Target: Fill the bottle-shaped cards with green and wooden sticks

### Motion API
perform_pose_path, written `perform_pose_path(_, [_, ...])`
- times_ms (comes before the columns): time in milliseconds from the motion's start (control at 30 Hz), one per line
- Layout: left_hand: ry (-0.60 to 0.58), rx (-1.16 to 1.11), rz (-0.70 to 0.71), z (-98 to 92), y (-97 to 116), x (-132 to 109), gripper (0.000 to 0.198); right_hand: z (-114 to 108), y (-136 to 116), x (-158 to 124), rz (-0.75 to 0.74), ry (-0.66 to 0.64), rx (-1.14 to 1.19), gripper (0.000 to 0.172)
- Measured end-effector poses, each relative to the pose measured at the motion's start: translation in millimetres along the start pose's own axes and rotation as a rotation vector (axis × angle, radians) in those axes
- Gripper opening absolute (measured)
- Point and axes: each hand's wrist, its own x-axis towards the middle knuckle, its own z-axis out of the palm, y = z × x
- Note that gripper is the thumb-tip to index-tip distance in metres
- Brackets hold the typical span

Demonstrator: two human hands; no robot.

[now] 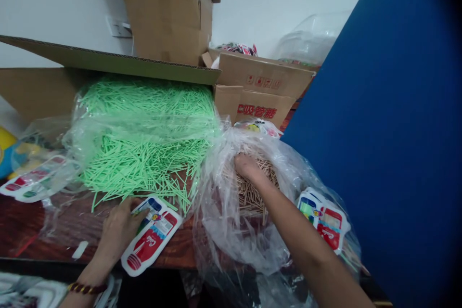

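My left hand [124,226] grips the upper end of a flat, bottle-shaped packet [151,238] with red and blue "Cola" print, its thumb and fingers at the packet's edge. Just beyond lies a heap of thin green sticks [144,154], spilling from a clear bag. My right hand [247,166] reaches into a large clear plastic bag [216,231] full of thin brown sticks [252,197]. Its fingers are curled down among these sticks, and the fingertips are hidden.
An open cardboard carton [119,60] surrounds the green heap's back. Behind stand a taller box [166,14] and a smaller carton [267,77] with red print. More cola packets [327,221] lie at the right. A blue panel [368,120] borders the right side.
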Motion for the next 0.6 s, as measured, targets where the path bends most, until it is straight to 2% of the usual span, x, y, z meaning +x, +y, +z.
perform_pose_path(167, [-0.098,-0.111,-0.044,-9.7,0.5,0.3,0.022,-15.1,1.5,-15.5,0.001,-0.025,-0.002,0.030])
perform_pose_path(267, [-0.057,-0.181,-0.044,-16.4,0.2,-4.8,0.018,-31.9,6.6,-28.4,0.026,0.007,-0.005,0.032])
perform_pose_path(333, [-0.026,-0.226,-0.038,-19.5,-1.0,-6.9,0.019,-42.8,-1.1,-34.0,0.034,0.078,-0.002,0.035])
perform_pose_path(400, [-0.026,-0.238,-0.045,-21.3,-3.1,-7.8,0.022,-50.3,-26.8,-38.1,-0.091,0.245,0.092,0.033])
perform_pose_path(433, [-0.027,-0.242,-0.049,-21.9,-4.4,-8.1,0.024,-52.1,-46.4,-39.8,-0.205,0.279,0.155,0.031])
perform_pose_path(467, [-0.028,-0.243,-0.053,-22.5,-5.8,-8.5,0.024,-52.2,-69.2,-41.0,-0.331,0.265,0.211,0.029])
perform_pose_path(533, [-0.020,-0.252,-0.059,-23.8,-8.6,-9.9,0.022,-47.0,-117.4,-41.0,-0.529,0.121,0.262,0.027])
perform_pose_path(600, [-0.002,-0.256,-0.068,-25.7,-11.5,-12.8,0.017,-36.2,-156.4,-37.0,-0.501,-0.026,0.220,0.028])
